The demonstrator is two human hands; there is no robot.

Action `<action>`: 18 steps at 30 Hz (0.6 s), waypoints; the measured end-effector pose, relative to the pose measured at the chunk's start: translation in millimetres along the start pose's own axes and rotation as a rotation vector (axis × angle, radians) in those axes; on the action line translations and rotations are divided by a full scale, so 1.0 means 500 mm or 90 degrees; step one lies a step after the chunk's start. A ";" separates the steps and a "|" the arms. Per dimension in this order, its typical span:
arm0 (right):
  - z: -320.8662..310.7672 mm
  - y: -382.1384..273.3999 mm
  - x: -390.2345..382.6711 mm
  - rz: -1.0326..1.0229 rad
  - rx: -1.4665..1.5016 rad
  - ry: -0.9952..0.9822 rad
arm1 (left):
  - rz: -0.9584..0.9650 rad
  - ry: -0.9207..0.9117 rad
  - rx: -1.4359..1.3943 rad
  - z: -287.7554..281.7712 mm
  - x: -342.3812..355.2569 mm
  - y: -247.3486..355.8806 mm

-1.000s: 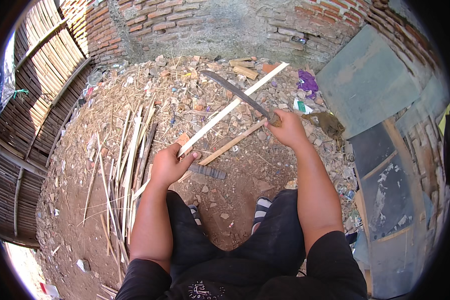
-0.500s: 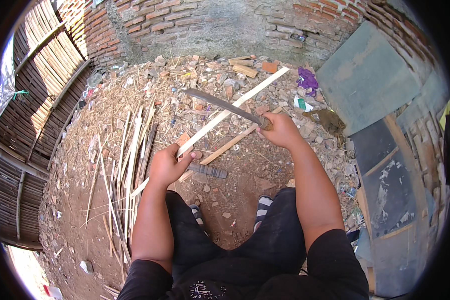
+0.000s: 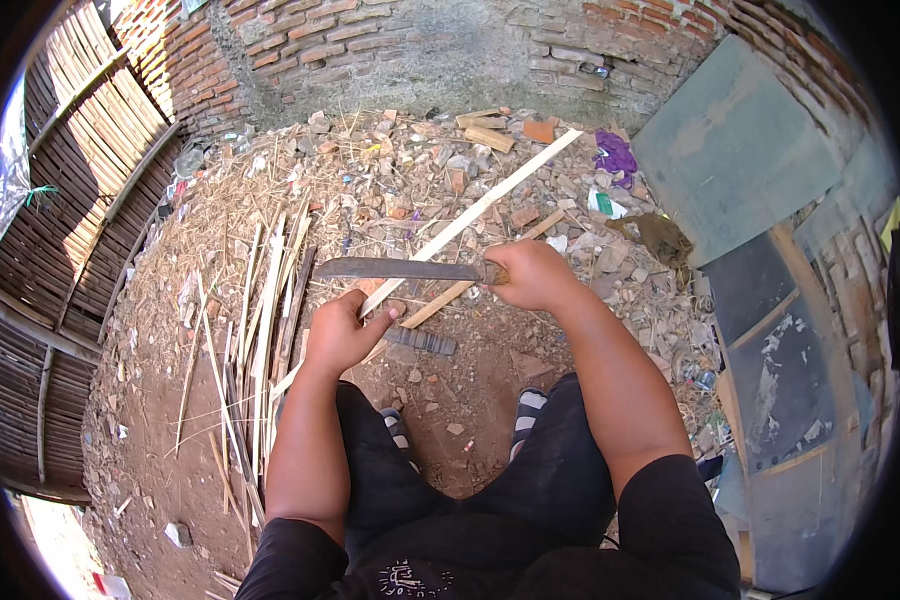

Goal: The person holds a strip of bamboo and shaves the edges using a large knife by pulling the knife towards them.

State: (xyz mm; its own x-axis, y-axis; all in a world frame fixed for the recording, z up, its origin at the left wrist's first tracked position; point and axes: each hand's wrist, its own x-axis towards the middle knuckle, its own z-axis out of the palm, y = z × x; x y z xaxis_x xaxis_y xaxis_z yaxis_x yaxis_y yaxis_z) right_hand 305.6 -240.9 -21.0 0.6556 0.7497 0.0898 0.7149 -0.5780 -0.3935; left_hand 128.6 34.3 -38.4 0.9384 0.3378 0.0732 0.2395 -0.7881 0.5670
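Note:
My left hand [image 3: 340, 331] grips a long pale bamboo strip [image 3: 490, 196], which slants away to the far right, its near end passing behind my left forearm. In my right hand [image 3: 532, 274] is the wooden handle of a machete [image 3: 400, 269]. The dark blade lies nearly level across the strip, just beyond my left fingers, its tip pointing left. Whether the blade touches the strip I cannot tell. Below the strip, a narrow wooden stick [image 3: 440, 303] and a dark ridged block [image 3: 422, 341] lie on the ground.
Several thin bamboo strips [image 3: 270, 310] lie in a pile to my left. Rubble and dry straw cover the ground up to a brick wall [image 3: 410, 70]. A purple cloth or bag [image 3: 615, 157] lies at the far right, near a leaning grey-green board [image 3: 735, 150]. A bamboo-slat wall [image 3: 80, 200] stands left.
My right hand has drawn nearer and a little left, bringing the machete blade down along the strip towards my left hand. The blade has turned from slanting to nearly level.

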 end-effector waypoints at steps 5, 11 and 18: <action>-0.010 0.038 -0.001 0.047 0.034 0.010 | 0.016 0.000 0.007 0.000 0.002 -0.016; -0.025 0.094 -0.017 0.172 0.085 0.160 | -0.001 0.009 -0.010 -0.015 0.000 0.006; -0.007 0.027 -0.002 0.062 0.046 0.042 | 0.002 0.000 -0.012 -0.001 0.001 0.003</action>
State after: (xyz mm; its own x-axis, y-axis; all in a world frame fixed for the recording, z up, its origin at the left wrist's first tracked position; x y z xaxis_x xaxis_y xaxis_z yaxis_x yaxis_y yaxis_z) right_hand 315.5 -250.8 -23.4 0.7369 0.6674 0.1072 0.6298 -0.6202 -0.4676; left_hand 129.3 33.4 -36.8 0.9389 0.3359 0.0753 0.2322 -0.7796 0.5817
